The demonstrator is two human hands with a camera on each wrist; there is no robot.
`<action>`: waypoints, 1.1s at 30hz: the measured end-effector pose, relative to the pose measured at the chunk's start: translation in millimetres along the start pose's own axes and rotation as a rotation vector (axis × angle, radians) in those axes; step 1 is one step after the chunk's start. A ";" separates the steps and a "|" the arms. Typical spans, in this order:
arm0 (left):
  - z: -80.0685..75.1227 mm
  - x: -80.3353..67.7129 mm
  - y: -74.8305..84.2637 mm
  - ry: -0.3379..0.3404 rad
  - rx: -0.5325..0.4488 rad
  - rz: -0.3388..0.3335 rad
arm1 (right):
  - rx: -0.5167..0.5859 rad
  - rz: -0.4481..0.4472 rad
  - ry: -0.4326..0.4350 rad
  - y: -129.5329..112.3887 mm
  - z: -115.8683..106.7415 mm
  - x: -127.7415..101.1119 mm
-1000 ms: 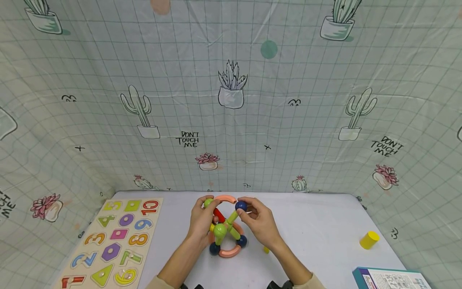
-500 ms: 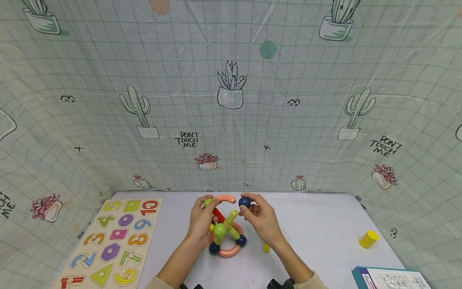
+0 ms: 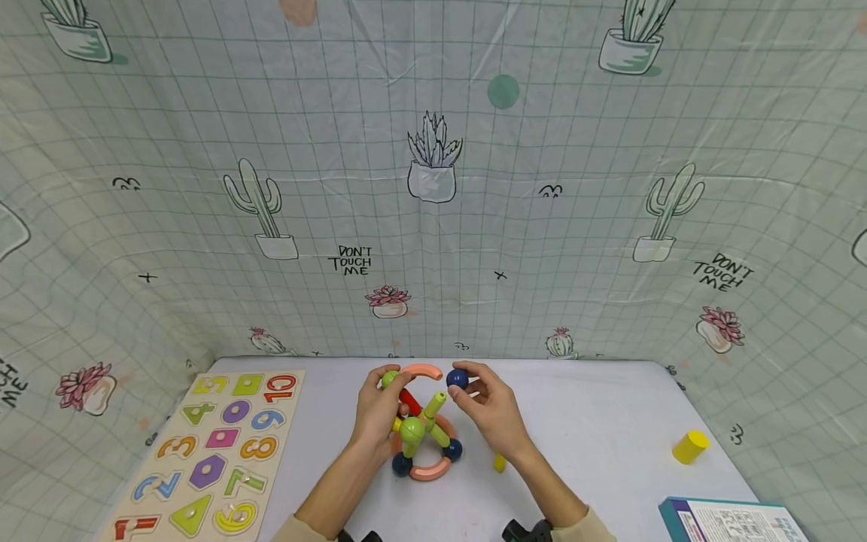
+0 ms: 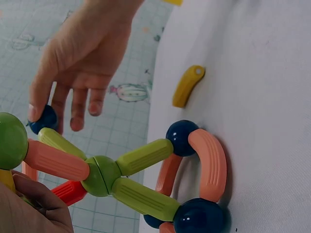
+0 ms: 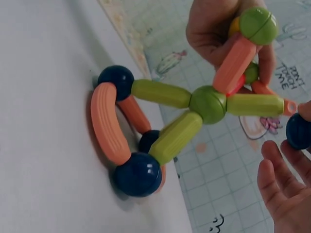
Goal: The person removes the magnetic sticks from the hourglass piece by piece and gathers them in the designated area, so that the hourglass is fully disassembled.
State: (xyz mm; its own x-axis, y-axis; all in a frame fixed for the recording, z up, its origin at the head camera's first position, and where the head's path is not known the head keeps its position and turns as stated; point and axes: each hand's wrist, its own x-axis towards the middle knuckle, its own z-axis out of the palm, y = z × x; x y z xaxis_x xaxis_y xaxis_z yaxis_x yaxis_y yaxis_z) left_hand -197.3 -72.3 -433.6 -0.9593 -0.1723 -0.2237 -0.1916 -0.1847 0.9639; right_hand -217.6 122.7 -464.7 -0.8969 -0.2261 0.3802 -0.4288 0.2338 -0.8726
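Near the middle of the worktop (image 3: 609,421), a little toward its back edge, stands the rod-and-ball structure (image 3: 421,433): green, orange and red rods joined at green and dark blue balls, resting on a ring of curved orange pieces. The right hand (image 3: 491,410) pinches a loose dark blue ball (image 3: 457,379) between thumb and fingertips, the other fingers loosely spread, just beside the free end of an upright green rod (image 3: 434,406); ball and rod are apart. The left hand (image 3: 375,414) grips the upper part, fingers curled round the joint at the top green ball (image 3: 389,379).

Judgement: hard, smooth, light plastic pieces; joints probably part easily, so the frame wants steadying at a joint, not mid-rod. The ball is slippery and round; a fingertip pinch suits it.

A short yellow curved piece (image 3: 500,463) lies loose just right of the structure. The number puzzle board (image 3: 210,452) sits along the left edge, its recesses filled with numerals and shapes. A yellow cylinder (image 3: 690,447) lies toward the right edge; a box (image 3: 728,521) occupies the front right corner, contents hidden.
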 end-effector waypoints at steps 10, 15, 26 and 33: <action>-1.2 1.1 0.0 0.002 -0.003 0.002 | -0.101 0.208 0.013 38.3 -19.5 15.7; -1.2 1.4 -0.1 0.001 0.013 -0.005 | -0.259 0.298 -0.008 71.2 -32.2 27.3; -0.8 1.9 0.3 -0.007 0.033 0.004 | -0.443 0.362 -0.085 98.3 -39.0 42.7; -1.4 1.5 0.6 -0.009 0.025 0.002 | -0.501 0.353 -0.100 101.3 -34.4 46.2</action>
State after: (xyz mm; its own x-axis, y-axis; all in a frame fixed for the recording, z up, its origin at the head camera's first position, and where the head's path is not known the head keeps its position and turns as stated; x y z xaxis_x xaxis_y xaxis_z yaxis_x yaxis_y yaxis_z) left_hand -198.6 -74.0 -433.6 -0.9614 -0.1641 -0.2208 -0.1949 -0.1600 0.9677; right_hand -306.2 168.4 -525.0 -0.9897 -0.1363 0.0431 -0.1289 0.7206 -0.6813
